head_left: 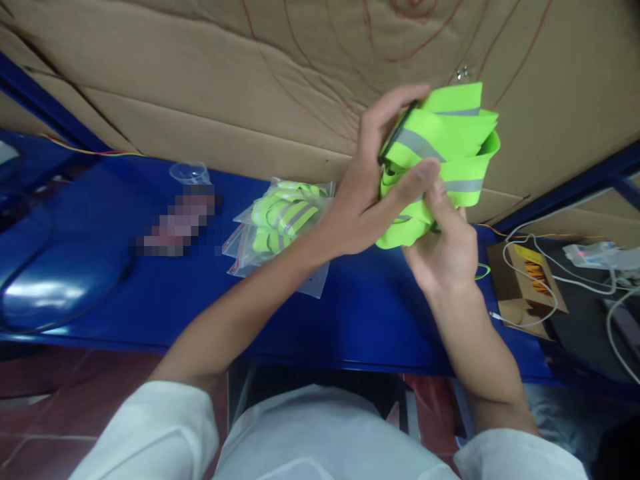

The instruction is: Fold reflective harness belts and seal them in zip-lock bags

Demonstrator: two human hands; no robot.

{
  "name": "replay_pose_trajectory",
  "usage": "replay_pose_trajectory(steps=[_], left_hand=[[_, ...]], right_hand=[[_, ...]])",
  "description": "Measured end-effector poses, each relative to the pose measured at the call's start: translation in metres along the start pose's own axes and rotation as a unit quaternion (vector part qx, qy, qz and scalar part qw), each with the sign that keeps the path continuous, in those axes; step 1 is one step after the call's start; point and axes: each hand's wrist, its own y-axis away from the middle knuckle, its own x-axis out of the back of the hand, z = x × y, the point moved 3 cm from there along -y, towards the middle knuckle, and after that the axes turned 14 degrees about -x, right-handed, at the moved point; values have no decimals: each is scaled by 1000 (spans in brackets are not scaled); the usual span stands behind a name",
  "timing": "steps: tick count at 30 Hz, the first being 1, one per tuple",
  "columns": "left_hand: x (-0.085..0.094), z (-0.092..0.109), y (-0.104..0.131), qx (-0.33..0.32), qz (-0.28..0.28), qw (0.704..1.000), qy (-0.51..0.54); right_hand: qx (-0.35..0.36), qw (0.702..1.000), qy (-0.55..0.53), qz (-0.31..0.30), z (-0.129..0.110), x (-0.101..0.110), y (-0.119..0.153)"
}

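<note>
shiny blue table point(380, 313)'s got crinkly clear bags point(247, 259) left, a carton point(523, 283) right; left hand point(367, 193) and right hand point(447, 250) both pinch the loopy, grey-striped neon strap point(453, 137) above its far side.

The blue counter point(360, 327) in front of me is glossy. Toward its back, left of the middle, lie clear bags point(259, 259) of yellow-green bands point(283, 217), overlapping one another. Farther left I see a clear plastic cup point(193, 173) and, just beside it, a blurred item point(177, 223) I cannot make out. An open cardboard box point(523, 280) sits at my right.
</note>
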Motion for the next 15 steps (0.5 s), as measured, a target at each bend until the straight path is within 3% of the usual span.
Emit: replay_pose_trajectory(steps=[2,4,6,8,10,12,15], left_hand=[[23,-8,17,20,-3,1000,12],[53,-19,52,62,5,997,36],[86,-30,102,155,-19,986,-64],[109,-38,158,294,-84,931,-198],[113,-43,206,381,-177,878,-230],[103,-46,236,415,-225,852,-225],[84,-57,250,445,-173,866,-149]], right_hand=[[33,999,0,21,-5,8,-1],[39,999,-6,37,-6,23,1],[-14,999,-9,42,2,42,5],[-105,994,-10,39,22,63,12],[-175,984,-12,35,46,81,20],[-218,975,-18,31,69,93,29],[-250,967,-34,19,91,99,39]])
